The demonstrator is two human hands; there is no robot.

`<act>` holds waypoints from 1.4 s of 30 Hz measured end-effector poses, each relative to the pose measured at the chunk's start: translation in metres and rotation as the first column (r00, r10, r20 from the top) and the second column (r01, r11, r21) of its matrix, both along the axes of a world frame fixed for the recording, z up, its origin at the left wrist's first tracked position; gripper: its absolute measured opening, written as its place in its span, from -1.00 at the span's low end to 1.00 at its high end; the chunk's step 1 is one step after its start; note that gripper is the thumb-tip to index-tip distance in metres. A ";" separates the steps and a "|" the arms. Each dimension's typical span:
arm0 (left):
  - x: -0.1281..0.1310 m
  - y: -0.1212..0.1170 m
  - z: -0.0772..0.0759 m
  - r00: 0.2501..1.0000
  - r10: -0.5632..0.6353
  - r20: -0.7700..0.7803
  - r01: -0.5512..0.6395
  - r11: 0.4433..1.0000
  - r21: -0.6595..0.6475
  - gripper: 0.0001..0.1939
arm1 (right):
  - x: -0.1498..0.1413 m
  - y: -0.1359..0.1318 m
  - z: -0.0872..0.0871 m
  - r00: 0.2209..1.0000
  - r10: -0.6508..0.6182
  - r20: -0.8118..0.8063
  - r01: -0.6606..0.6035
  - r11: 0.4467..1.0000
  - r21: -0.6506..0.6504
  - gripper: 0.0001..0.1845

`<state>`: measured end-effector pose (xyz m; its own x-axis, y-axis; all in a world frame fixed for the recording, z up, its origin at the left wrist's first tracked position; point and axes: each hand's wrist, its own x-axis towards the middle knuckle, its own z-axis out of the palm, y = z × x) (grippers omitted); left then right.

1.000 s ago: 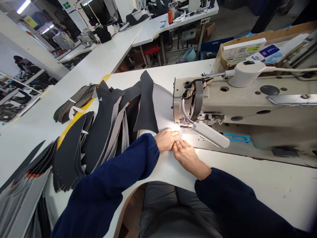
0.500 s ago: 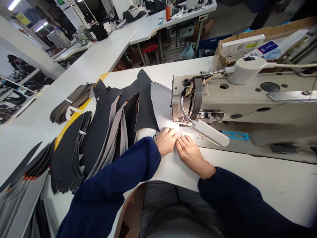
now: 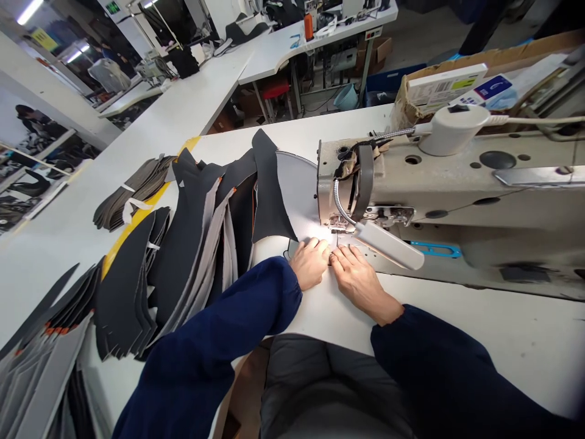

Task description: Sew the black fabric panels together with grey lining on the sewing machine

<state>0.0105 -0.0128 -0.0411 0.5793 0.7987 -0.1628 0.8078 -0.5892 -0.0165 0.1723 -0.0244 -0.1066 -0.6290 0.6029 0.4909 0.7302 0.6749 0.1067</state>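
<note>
1. The left hand (image 3: pixel 311 263) lies palm down, its bent fingers held close together, pressing on a grey panel (image 3: pixel 296 186) beside the needle area.
2. The right hand (image 3: pixel 359 280) rests just beside it, fingers extended and held together, tips under the lamp's glare; whether they pinch the panel's edge I cannot tell.
3. The grey panel runs from under the left hand toward the far edge of the surface (image 3: pixel 461 329), partly hidden by the sewing machine (image 3: pixel 457 174).
4. A dark piece (image 3: pixel 269 198) lies along the panel's left side, its lower tip near the left hand.
5. A white lamp (image 3: pixel 388 246) hangs just beyond the right hand; a blue frame (image 3: pixel 434 250) lies on the machine's bed.
6. Left of the dark piece, grey-edged panels (image 3: pixel 187 225) lie overlapped, then a dark fanned stack (image 3: pixel 123 286) beside a yellow strip (image 3: pixel 115 251).
7. Past the strip, toward the surface's left edge, sits a tied brownish bundle (image 3: pixel 130 189); an orange-marked pile (image 3: pixel 50 372) lies on the near left part.
8. Behind the machine stands an open carton (image 3: pixel 401 116).
</note>
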 end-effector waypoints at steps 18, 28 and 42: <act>0.004 -0.005 -0.017 0.999 -0.005 0.053 -0.002 0.991 0.136 -0.70 | 0.011 -0.003 0.007 0.978 0.097 -0.187 -0.114 0.990 -0.082 -0.63; 0.001 0.004 -0.028 0.986 0.057 0.155 -0.081 0.986 0.147 -0.69 | 0.001 0.004 0.002 0.998 0.045 -0.036 -0.049 0.993 -0.111 -0.62; 0.016 0.040 -0.028 0.951 0.210 0.227 -0.234 0.968 0.087 -0.71 | 0.015 -0.008 0.005 0.998 0.019 -0.054 -0.026 0.992 -0.125 -0.61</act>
